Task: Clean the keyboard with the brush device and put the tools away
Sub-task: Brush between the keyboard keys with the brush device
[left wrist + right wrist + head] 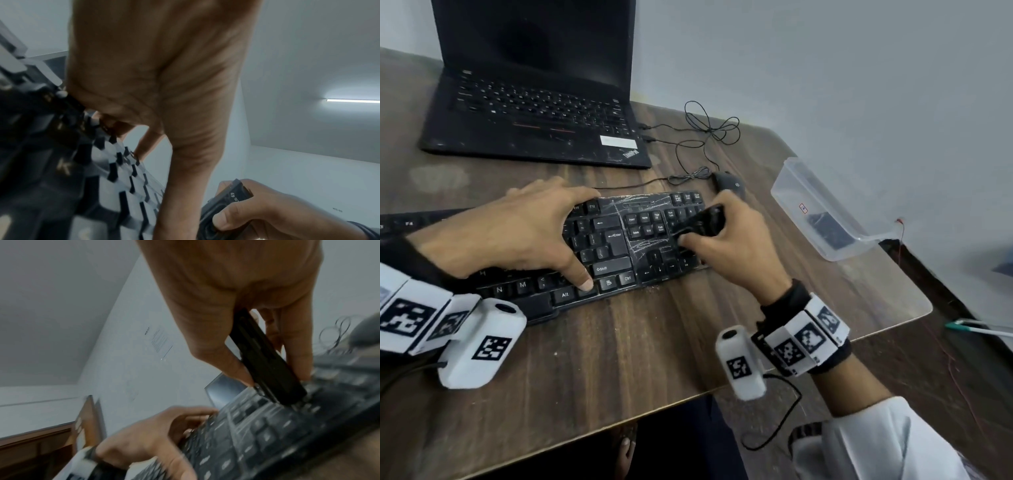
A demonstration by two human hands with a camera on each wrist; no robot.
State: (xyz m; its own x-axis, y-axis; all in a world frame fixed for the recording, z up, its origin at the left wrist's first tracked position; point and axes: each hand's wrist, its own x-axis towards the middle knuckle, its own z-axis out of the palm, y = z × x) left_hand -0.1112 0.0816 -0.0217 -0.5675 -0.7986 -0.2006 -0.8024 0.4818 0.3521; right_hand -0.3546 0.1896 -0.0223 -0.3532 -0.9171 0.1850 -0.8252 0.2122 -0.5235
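Note:
A black keyboard (619, 246) with white dust streaks lies across the wooden table (619, 359). My left hand (517, 229) lies spread over its middle keys, thumb on the front row and fingers over the top edge, holding it steady. My right hand (726, 246) grips the black brush device (702, 222) between thumb and fingers. The device's lower end sits on the keys near the number pad. In the right wrist view the brush device (265, 360) slants down onto the keyboard (267, 434). In the left wrist view the brush device (228, 201) shows at the lower right.
A black laptop (534, 102) stands open at the back left. A black mouse (729, 183) and its tangled cable (709, 137) lie behind the keyboard. A clear plastic box (822, 209) with a dark item inside sits near the table's right edge.

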